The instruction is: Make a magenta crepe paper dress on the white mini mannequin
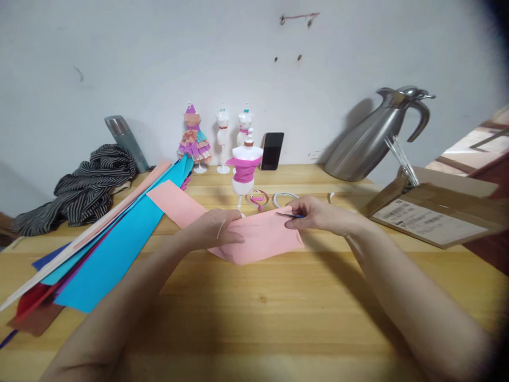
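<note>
A long strip of pink crepe-like paper (264,239) stretches between my hands, over the wooden table. My left hand (214,231) is closed on its left part, the thumb lying on top. In my right hand (312,215) is a pair of scissors with blue handles (296,216); the dark blades lie at the paper's upper right edge, and most of the handle is hidden by my fingers. Just behind the paper stands a small white mannequin (243,170) wrapped in a magenta strip. The base of its stand is partly covered by my left hand and the paper.
Several coloured sheets (115,239) fan out at left, near a striped cloth (95,175) and a flask (126,140). Behind stand a dressed mannequin (193,140), two white ones, a phone (272,151) and tape rolls (285,199). At right are a steel jug (363,135) and a cardboard box (437,209).
</note>
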The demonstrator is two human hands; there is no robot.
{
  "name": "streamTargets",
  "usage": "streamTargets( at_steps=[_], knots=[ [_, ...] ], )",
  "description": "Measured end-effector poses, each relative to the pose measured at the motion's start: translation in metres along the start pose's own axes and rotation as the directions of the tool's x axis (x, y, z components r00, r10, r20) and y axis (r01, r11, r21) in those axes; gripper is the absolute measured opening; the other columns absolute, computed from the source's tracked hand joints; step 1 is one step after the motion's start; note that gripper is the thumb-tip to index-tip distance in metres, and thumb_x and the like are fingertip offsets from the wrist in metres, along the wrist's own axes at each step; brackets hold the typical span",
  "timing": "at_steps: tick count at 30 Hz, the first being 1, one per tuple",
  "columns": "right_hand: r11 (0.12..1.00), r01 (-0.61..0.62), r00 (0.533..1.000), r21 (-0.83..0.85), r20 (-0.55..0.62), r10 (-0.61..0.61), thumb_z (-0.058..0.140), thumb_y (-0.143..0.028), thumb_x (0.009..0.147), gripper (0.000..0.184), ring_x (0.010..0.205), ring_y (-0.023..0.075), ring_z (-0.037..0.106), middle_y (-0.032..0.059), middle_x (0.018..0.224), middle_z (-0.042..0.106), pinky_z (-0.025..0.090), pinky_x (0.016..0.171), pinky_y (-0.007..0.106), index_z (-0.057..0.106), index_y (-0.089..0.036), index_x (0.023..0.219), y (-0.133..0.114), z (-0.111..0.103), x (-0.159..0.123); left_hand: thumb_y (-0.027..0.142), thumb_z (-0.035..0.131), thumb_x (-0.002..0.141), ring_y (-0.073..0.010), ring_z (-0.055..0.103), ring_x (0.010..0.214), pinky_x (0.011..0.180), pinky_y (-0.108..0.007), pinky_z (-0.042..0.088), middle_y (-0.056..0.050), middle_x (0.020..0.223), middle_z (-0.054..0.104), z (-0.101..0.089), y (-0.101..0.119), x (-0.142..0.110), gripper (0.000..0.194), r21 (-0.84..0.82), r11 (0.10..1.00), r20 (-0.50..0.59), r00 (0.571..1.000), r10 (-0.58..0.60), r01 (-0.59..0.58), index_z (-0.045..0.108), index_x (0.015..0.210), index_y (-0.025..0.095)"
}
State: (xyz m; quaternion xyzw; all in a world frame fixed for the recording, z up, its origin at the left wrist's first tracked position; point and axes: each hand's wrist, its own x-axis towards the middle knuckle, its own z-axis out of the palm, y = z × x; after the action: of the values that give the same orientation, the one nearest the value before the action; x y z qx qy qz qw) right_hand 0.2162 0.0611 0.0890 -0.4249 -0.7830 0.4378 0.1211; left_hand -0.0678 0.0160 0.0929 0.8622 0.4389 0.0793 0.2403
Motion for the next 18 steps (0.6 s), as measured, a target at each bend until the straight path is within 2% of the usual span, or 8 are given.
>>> streamTargets(
  at_steps=[3,6,10,15,18],
  knots=[
    [1.000,0.022,0.998,0.007,0.066,-0.023,0.065,-0.044,0.073,0.031,0.059,0.0107,0.035,-0.0046,0.061,0.038,0.025,0.058,0.027,0.054,-0.016,0.063,0.007,-0.004,0.001,0.044,0.058,0.080,-0.0126,0.043,0.061,0.055,-0.026,0.026,0.003,0.068,0.048,0.015,-0.007,0.005,0.032,-0.078,0.996,0.038,0.998,0.043,-0.040,0.039,0.070,0.019],
    [1.000,0.011,0.994,-0.001,0.108,-0.011,0.064,-0.043,0.074,0.031,0.059,0.0104,0.034,-0.0049,0.060,0.039,0.025,0.058,0.027,0.055,-0.016,0.063,0.010,-0.006,0.002,0.048,0.059,0.079,-0.0112,0.039,0.058,0.054,-0.027,0.023,0.004,0.065,0.044,0.021,-0.012,0.007,0.039,-0.090,0.995,0.067,0.996,0.051,-0.045,0.034,0.068,0.020],
    [0.999,-0.035,0.991,-0.012,0.131,0.036,0.064,-0.044,0.073,0.032,0.058,0.0103,0.033,-0.0051,0.059,0.038,0.025,0.057,0.027,0.055,-0.016,0.060,0.011,-0.008,0.002,0.054,0.063,0.074,-0.0113,0.038,0.061,0.054,-0.026,0.021,0.004,0.066,0.044,0.009,-0.016,0.002,0.045,-0.045,0.994,0.132,0.986,0.101,-0.095,0.036,0.068,0.020],
    [1.000,-0.017,0.994,-0.008,0.109,0.018,0.067,-0.049,0.072,0.035,0.061,0.0113,0.038,-0.0039,0.062,0.044,0.029,0.059,0.027,0.059,-0.016,0.067,0.014,-0.009,0.003,0.034,0.051,0.082,-0.0099,0.032,0.058,0.053,-0.027,0.019,0.005,0.061,0.036,-0.005,-0.021,-0.005,0.030,-0.020,0.997,0.170,0.982,0.076,-0.074,0.033,0.064,0.019],
    [1.000,-0.022,0.992,-0.001,0.124,0.022,0.067,-0.050,0.073,0.036,0.060,0.0119,0.042,-0.0032,0.061,0.048,0.031,0.059,0.027,0.062,-0.015,0.068,0.016,-0.008,0.003,0.034,0.048,0.085,-0.0099,0.031,0.057,0.053,-0.027,0.020,0.005,0.060,0.037,-0.010,-0.019,-0.006,0.030,-0.001,0.997,0.154,0.985,0.080,-0.081,0.032,0.064,0.019]
  ],
)
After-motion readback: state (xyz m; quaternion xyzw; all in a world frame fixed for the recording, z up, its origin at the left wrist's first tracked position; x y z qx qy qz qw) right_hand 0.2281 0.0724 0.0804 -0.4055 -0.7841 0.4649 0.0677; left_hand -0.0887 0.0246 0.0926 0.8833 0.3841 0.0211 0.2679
